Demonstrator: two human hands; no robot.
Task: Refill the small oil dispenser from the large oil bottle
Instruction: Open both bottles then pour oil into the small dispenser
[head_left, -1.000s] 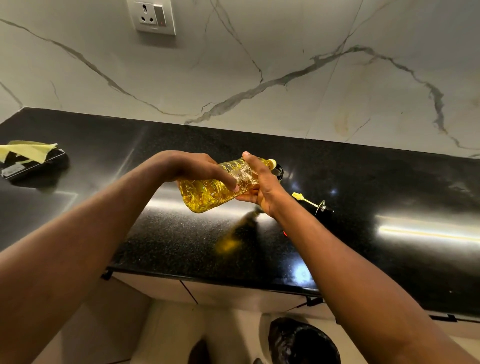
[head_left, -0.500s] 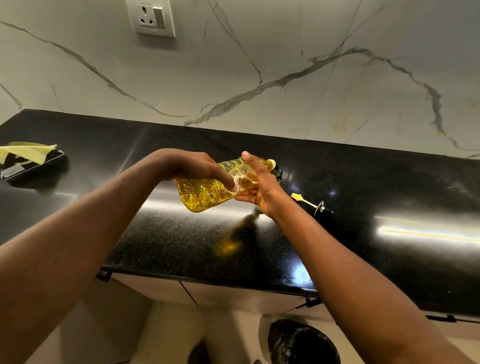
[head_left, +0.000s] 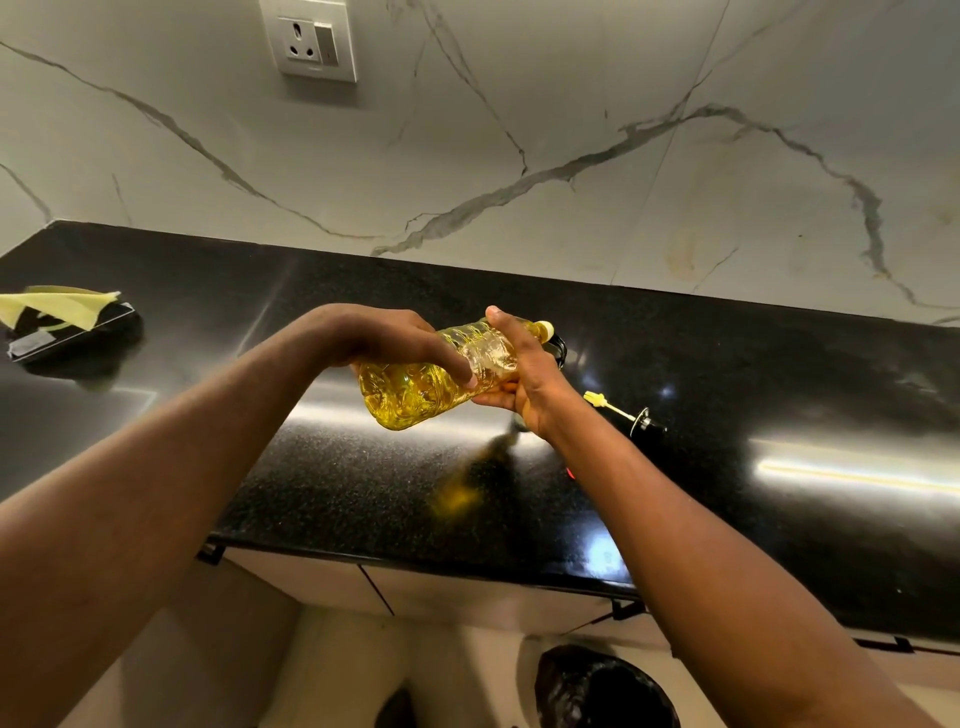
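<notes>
A clear plastic oil bottle full of yellow oil lies almost level in the air above the black counter, neck pointing right and away. My left hand grips its body from above. My right hand holds it near the neck from the right side. Its yellow mouth meets a dark round object, largely hidden behind my right hand; I cannot tell whether that is the small dispenser. A pump top with a yellow tube end lies on the counter just right of my right wrist.
The black counter runs along a marble wall with a socket. A yellow cloth lies on a dark flat object at the far left. A dark bin stands on the floor below the counter edge.
Hands and bottle keep nearly the same pose. The bottle's base has dipped very slightly.
</notes>
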